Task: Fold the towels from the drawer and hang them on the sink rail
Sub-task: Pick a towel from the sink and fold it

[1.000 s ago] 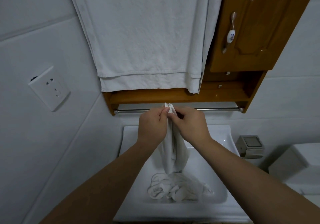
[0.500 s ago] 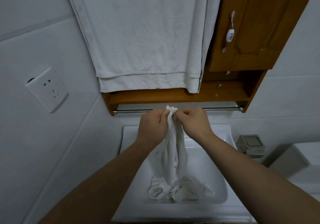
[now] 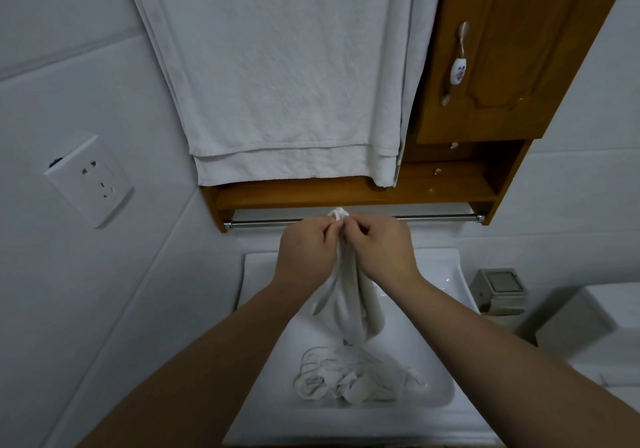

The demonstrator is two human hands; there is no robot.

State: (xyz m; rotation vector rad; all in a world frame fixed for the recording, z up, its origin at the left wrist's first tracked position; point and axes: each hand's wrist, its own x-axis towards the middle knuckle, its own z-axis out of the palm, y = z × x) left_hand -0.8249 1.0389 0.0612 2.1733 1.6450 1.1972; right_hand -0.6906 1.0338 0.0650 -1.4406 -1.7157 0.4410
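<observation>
Head camera looks down at two bare hands over a white sink (image 3: 263,309). Left hand (image 3: 306,252) and right hand (image 3: 382,250) both pinch the top edge of a small white towel (image 3: 349,305), fingers (image 3: 329,231) clenched tight on it. That towel hangs limp just in front of the metal rail (image 3: 436,218). More crumpled towels (image 3: 353,376) lie in the sink bowl. To do this step well, slide the hands apart along the edge so the towel opens flat. Then match the corners before folding, or it may hang crooked.
</observation>
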